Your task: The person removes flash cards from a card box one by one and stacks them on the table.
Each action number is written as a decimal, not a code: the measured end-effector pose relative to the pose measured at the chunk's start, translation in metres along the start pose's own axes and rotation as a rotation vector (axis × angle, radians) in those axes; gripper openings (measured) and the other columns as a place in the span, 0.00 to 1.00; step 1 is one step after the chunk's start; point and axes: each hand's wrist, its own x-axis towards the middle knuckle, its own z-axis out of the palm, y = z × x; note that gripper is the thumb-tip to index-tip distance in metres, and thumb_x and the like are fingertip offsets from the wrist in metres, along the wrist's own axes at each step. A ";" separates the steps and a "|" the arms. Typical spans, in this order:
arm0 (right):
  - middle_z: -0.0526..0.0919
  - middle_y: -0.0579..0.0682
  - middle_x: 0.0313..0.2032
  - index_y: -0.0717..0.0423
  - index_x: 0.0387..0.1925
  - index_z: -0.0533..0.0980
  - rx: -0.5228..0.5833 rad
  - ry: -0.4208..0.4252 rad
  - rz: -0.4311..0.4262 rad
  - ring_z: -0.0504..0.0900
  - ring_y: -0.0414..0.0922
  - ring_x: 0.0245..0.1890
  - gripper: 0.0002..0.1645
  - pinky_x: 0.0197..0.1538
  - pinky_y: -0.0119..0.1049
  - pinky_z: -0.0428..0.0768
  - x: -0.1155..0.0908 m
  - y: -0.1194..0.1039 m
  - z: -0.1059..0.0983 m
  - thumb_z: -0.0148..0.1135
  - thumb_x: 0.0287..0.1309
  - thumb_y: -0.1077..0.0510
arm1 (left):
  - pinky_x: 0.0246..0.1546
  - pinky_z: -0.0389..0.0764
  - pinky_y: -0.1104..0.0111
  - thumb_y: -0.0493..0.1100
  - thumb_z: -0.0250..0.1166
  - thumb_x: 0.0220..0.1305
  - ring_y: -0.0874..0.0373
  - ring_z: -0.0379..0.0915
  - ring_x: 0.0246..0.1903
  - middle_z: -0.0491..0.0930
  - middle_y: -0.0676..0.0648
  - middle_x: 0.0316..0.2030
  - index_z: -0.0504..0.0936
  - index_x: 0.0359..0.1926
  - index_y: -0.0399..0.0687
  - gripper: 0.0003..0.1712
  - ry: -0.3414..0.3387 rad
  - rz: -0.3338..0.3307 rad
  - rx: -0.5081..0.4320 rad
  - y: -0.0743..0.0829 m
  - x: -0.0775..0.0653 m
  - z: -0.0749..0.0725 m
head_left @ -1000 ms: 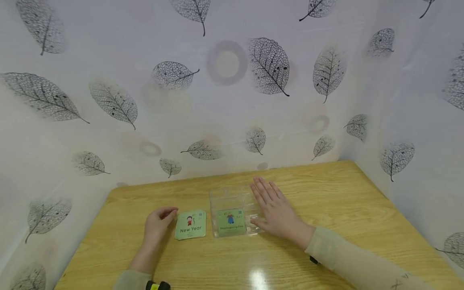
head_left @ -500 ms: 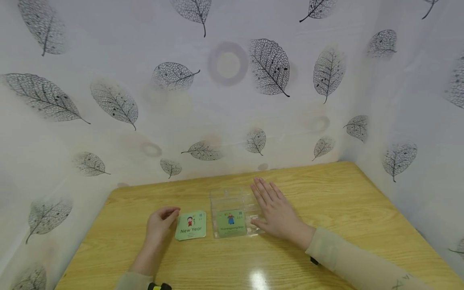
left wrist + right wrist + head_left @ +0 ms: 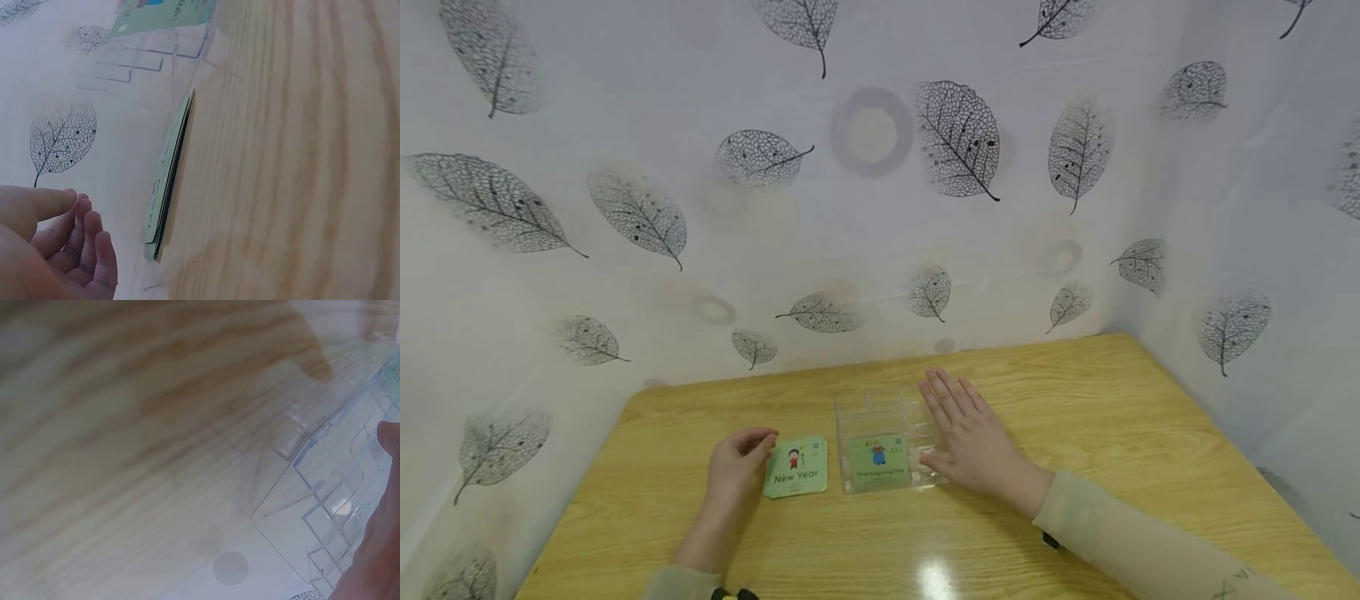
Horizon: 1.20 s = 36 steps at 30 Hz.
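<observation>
A stack of green cards with "New Year" on the top one (image 3: 796, 468) lies on the wooden table. My left hand (image 3: 740, 461) hovers at the stack's upper left corner, thumb and fingertips brought together. In the left wrist view the fingers (image 3: 97, 247) are loosely curled with nothing between them, apart from the stack (image 3: 169, 181). To the right lies a clear plastic case (image 3: 871, 410), a green "Thanksgiving Day" card (image 3: 878, 472) in its left part. My right hand (image 3: 966, 433) rests flat over the case's right side with straight fingers, hiding part of the moulded compartments (image 3: 325, 506).
The wooden table (image 3: 880, 550) ends at a pale curtain (image 3: 872, 225) printed with dark leaves, behind and at both sides. Dark wrist bands (image 3: 1051, 540) sit at the sleeve cuffs.
My left hand has moved slightly right, closer over the corner of the card stack. The right hand has stayed in place on the case.
</observation>
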 end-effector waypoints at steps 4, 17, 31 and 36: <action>0.43 0.61 0.86 0.62 0.84 0.46 0.011 -0.001 0.002 0.45 0.58 0.86 0.66 0.86 0.56 0.50 0.000 0.000 -0.001 0.55 0.67 0.22 | 0.38 0.82 0.81 0.35 0.64 0.76 0.67 0.79 0.38 0.88 0.37 0.49 0.84 0.56 0.28 0.14 -0.006 0.011 0.001 0.003 -0.003 0.002; 0.43 0.61 0.86 0.62 0.84 0.46 0.029 -0.004 0.007 0.45 0.58 0.86 0.66 0.86 0.55 0.49 -0.001 0.000 -0.001 0.56 0.67 0.23 | 0.38 0.82 0.78 0.36 0.65 0.75 0.65 0.78 0.37 0.88 0.38 0.47 0.85 0.54 0.32 0.12 -0.035 0.050 0.024 0.007 -0.010 0.010; 0.42 0.61 0.86 0.61 0.85 0.45 0.030 -0.001 0.014 0.44 0.57 0.86 0.66 0.86 0.56 0.49 -0.003 -0.002 0.003 0.56 0.67 0.22 | 0.38 0.81 0.79 0.34 0.66 0.73 0.67 0.79 0.36 0.89 0.36 0.47 0.86 0.52 0.31 0.12 -0.040 0.100 0.018 0.008 -0.015 0.020; 0.39 0.60 0.86 0.61 0.85 0.44 0.030 -0.006 0.018 0.43 0.57 0.86 0.66 0.86 0.55 0.48 -0.004 -0.003 0.002 0.55 0.67 0.22 | 0.37 0.81 0.77 0.35 0.67 0.72 0.65 0.80 0.34 0.89 0.38 0.43 0.86 0.51 0.31 0.11 -0.040 0.092 0.005 0.011 -0.017 0.025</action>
